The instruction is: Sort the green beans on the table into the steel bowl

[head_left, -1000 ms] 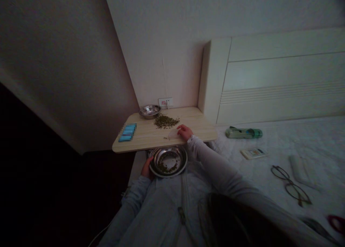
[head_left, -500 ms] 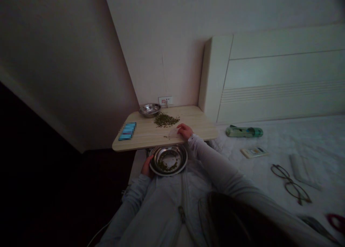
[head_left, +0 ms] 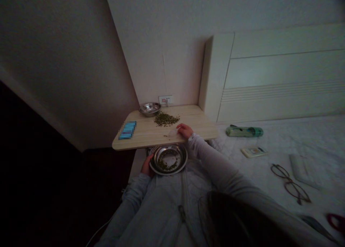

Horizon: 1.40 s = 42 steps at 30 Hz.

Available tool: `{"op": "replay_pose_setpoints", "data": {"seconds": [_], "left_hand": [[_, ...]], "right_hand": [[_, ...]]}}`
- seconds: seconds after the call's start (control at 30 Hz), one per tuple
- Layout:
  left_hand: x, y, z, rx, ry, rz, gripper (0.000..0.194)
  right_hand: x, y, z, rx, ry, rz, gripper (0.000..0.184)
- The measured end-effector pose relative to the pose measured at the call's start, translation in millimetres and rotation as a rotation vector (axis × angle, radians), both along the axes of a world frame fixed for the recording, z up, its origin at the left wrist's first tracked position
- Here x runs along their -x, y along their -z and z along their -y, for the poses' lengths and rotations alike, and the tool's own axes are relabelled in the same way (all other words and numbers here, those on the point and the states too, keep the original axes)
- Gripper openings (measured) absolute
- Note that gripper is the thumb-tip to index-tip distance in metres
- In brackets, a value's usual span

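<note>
Your right hand (head_left: 185, 131) rests, fingers loosely curled, beside a translucent scrap (head_left: 172, 133) at the front edge of the counter (head_left: 142, 136); your left fingers (head_left: 148, 164) clasp a steel bowl (head_left: 181, 157) of green seeds (head_left: 165, 164) below

Your lap bowl (head_left: 168, 160) is glossy stainless steel, like the smaller bowl (head_left: 150, 109) on the bench (head_left: 142, 138), whose top is smooth, matt wood-look laminate. Your sleeve (head_left: 215, 164) is soft matt cloth; the bottle (head_left: 244, 131) on the bed (head_left: 318, 139) is smooth plastic.
</note>
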State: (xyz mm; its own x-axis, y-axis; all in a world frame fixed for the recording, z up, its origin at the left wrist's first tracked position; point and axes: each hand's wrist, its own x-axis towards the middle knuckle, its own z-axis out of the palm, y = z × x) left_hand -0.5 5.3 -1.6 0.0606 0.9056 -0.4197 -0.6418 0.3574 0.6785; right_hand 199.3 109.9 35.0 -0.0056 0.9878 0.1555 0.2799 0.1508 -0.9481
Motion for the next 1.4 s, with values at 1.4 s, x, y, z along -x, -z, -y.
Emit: {"op": "replay_pose_setpoints", "data": {"seconds": [1.4], "left_hand": [[-1.0, -2.6, 1.5, -0.004, 0.005, 0.030, 0.023]], "right_hand": [[0.4, 1.2, 1.2, 0.029, -0.085, 0.177, 0.021]]}}
